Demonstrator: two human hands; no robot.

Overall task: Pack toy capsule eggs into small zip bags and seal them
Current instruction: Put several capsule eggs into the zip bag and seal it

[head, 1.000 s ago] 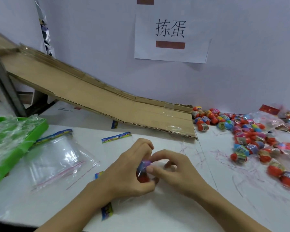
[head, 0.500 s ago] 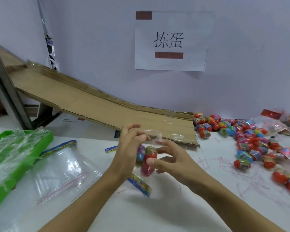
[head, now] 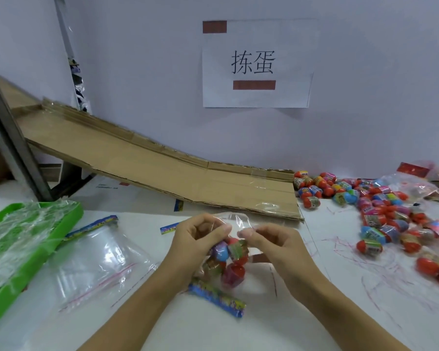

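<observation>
Head view, lower middle of frame: left hand (head: 193,239) and right hand (head: 271,243) pinching the top edge of a small clear bag (head: 232,259), held just above the worktop (head: 276,325). Several capsule eggs (head: 235,252) inside the bag. At right, loose eggs (head: 380,224) heaped. At left, empty bags (head: 99,259) beside a green tray (head: 36,257). Behind, a cardboard ramp (head: 162,171).

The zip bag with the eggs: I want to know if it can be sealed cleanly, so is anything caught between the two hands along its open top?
Nothing visible is. The left hand and right hand pinch the zip bag by its clear top, and the eggs hang lower, below the fingers.
</observation>
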